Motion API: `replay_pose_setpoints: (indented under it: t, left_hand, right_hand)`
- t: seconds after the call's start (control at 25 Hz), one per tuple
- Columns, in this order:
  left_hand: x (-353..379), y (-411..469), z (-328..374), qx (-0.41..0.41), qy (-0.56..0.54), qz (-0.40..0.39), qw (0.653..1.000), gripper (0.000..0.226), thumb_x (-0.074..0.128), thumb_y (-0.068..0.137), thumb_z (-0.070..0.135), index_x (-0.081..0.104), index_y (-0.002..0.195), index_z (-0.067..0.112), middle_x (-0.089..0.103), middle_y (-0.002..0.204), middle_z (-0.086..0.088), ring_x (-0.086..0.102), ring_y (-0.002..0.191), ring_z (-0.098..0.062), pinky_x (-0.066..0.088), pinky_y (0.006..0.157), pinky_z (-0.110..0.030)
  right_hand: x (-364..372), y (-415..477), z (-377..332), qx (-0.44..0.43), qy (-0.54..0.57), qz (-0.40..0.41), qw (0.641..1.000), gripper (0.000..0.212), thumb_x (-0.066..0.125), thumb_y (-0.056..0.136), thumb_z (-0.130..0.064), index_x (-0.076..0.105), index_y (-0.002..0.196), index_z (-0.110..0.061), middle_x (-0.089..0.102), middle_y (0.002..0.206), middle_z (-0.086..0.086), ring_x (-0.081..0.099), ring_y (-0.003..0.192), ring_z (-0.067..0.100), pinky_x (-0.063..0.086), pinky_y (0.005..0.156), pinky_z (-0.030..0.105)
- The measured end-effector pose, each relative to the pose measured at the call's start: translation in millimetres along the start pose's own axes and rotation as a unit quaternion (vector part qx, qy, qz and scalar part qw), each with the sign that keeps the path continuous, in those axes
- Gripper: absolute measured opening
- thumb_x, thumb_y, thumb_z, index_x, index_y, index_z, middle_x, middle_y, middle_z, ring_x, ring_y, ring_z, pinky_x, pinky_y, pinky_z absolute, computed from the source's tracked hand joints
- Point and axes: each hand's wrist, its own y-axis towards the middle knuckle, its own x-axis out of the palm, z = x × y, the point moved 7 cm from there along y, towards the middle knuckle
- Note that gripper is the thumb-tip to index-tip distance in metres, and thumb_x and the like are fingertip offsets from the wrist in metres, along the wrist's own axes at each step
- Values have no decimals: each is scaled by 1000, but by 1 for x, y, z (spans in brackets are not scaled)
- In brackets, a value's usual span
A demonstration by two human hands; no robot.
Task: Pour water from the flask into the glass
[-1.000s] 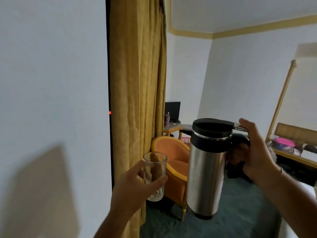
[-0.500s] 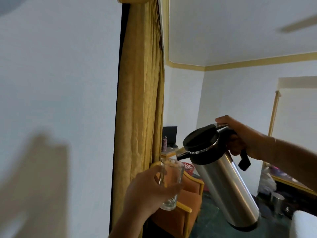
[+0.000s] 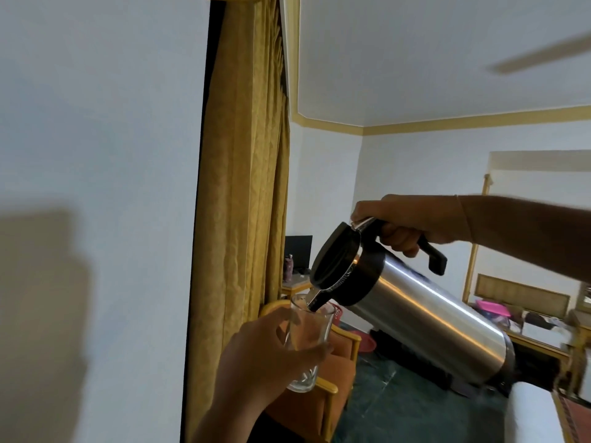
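A steel flask with a black lid and handle is tipped steeply to the left, held in the air. My right hand grips its black handle from above. The flask's spout rests just inside the rim of a clear glass. My left hand is wrapped around the glass from the left and holds it upright below the spout. Whether water is flowing I cannot make out.
A white wall fills the left side, edged by a tall yellow curtain. An orange armchair stands under the glass. A dresser with a mirror is at the right, a small table with a monitor at the back.
The flask went from upright to tilted steeply left, and its spout now reaches into the glass. Both hands rose and the view swung upward.
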Motion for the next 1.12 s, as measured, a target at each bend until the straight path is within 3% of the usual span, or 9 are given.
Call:
replay_pose_setpoints:
  t: [0.12, 0.32, 0.48, 0.56, 0.64, 0.76, 0.88, 1.12]
  left_hand:
    - [-4, 2, 0, 16, -3, 20, 1000, 67, 64, 58, 99, 63, 106, 53, 76, 80, 20, 73, 71, 7, 63, 66, -18]
    - [-7, 4, 4, 34, 1, 44, 998, 69, 63, 61, 99, 65, 110, 49, 73, 69, 14, 71, 68, 3, 56, 57, -15]
    - [-6, 6, 0, 21, 6, 40, 999, 67, 61, 58, 101, 61, 106, 53, 73, 69, 16, 66, 81, 17, 58, 55, -15]
    - [-7, 5, -3, 17, -2, 45, 999, 79, 60, 56, 102, 65, 114, 50, 70, 70, 23, 62, 82, 27, 55, 55, -11]
    - [-9, 5, -5, 17, -2, 49, 999, 92, 61, 57, 102, 68, 126, 42, 69, 71, 25, 60, 83, 30, 54, 54, -10]
    - [-9, 4, -3, 20, 3, 51, 999, 97, 60, 58, 102, 68, 130, 37, 71, 72, 21, 65, 80, 20, 56, 56, -12]
    - [-8, 2, 0, 18, 7, 45, 999, 97, 57, 56, 103, 70, 125, 36, 72, 74, 22, 72, 70, 4, 60, 63, -15]
    - [-8, 1, -1, 18, 11, 43, 999, 86, 60, 58, 102, 68, 119, 42, 73, 74, 20, 73, 71, 1, 63, 64, -18]
  right_hand:
    - [-2, 6, -8, 30, -28, 6, 999, 57, 60, 93, -53, 32, 52, -25, 25, 48, -5, 18, 42, 13, 22, 47, 22]
    - [-1, 10, -28, 56, -74, 2, 996, 57, 59, 93, -52, 30, 53, -24, 23, 49, -4, 17, 42, 14, 22, 46, 22]
    - [-5, 10, -41, 58, -115, 8, 992, 49, 65, 75, -59, 41, 50, -23, 34, 46, -4, 27, 36, 14, 31, 42, 18]
    - [-14, 13, -43, 64, -131, 45, 988, 44, 68, 62, -63, 53, 56, -22, 46, 49, -2, 40, 36, 15, 40, 40, 20]
    - [-24, 17, -40, 74, -138, 64, 986, 46, 70, 65, -65, 56, 62, -21, 50, 56, 1, 44, 42, 17, 43, 43, 24]
    - [-34, 21, -32, 87, -137, 53, 985, 49, 72, 72, -68, 53, 69, -22, 44, 60, 3, 38, 47, 20, 40, 47, 28]
    - [-41, 20, -32, 89, -144, 73, 983, 50, 72, 72, -70, 61, 82, -23, 50, 68, 6, 45, 50, 21, 44, 48, 31]
    - [-46, 18, -34, 95, -151, 80, 981, 50, 72, 66, -70, 61, 61, -22, 53, 55, 3, 47, 39, 20, 46, 43, 28]
